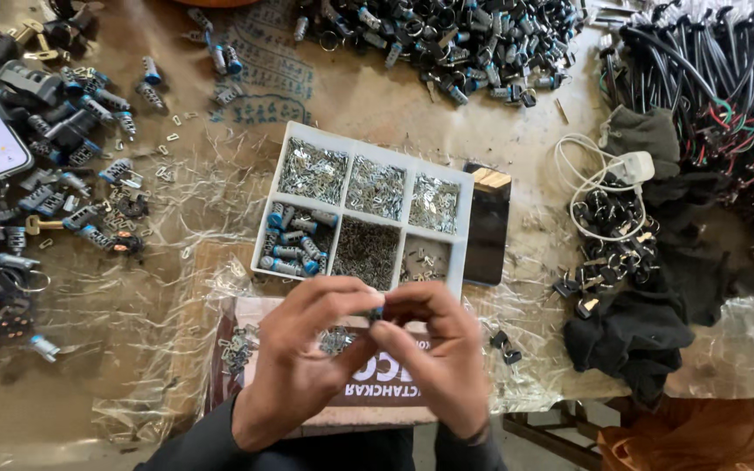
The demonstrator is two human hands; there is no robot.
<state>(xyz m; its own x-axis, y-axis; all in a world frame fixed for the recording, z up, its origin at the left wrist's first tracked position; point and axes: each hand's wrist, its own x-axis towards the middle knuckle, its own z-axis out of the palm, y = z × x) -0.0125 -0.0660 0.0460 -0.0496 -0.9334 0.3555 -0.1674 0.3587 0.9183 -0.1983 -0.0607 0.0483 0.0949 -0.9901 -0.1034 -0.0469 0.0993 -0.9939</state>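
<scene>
Between my fingers (pixel 368 301) sits a small lock cylinder (pixel 378 311), dull metal with blue plastic. The divided tray (pixel 462 228) is matt white plastic, its pins shiny metal. Crinkled glossy film (pixel 176 288) covers the rough brown surface (pixel 377 105); the rag (pixel 630 331) is black cloth

Head cam, steep down, close on workbench (pixel 499 131)

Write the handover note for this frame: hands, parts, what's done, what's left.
Left hand and right hand: fingertips pinched together on one small dark part, held over the board in front of the tray.
Tray: three top compartments hold small silvery pieces; bottom left holds blue-tipped cylinders, bottom middle fine dark pieces, bottom right nearly bare.
Done: cannot tell; more cylinders lie loose on the left.
Left: the part in hand is not yet set down.
</scene>
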